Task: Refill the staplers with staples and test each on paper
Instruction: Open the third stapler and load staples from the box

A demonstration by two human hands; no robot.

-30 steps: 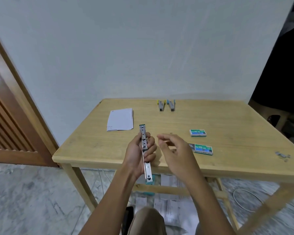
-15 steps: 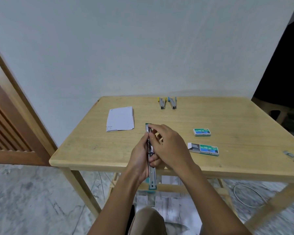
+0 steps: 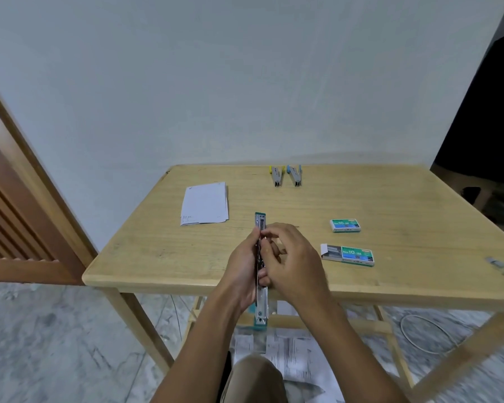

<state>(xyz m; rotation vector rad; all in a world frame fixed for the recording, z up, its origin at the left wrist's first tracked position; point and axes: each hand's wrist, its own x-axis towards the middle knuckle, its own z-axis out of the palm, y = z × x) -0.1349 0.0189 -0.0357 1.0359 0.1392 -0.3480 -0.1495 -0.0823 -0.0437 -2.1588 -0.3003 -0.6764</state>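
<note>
Above the near edge of the wooden table (image 3: pixel 419 199), the right hand (image 3: pixel 294 263), which hovered apart a second ago, has closed in beside the left hand (image 3: pixel 242 271). Its thumb and forefinger pinch at the metal channel of the unfolded teal stapler (image 3: pixel 261 306), whose middle the left hand's fingers curl round. A paper stack (image 3: pixel 205 203) lies far left. To the right, two green staple boxes read "No.10-1M": the near box (image 3: pixel 348 255) is slid open, the far box (image 3: pixel 345 225) closed. A yellow stapler (image 3: pixel 276 175) and a blue stapler (image 3: pixel 295 175) lie together at the far edge.
</note>
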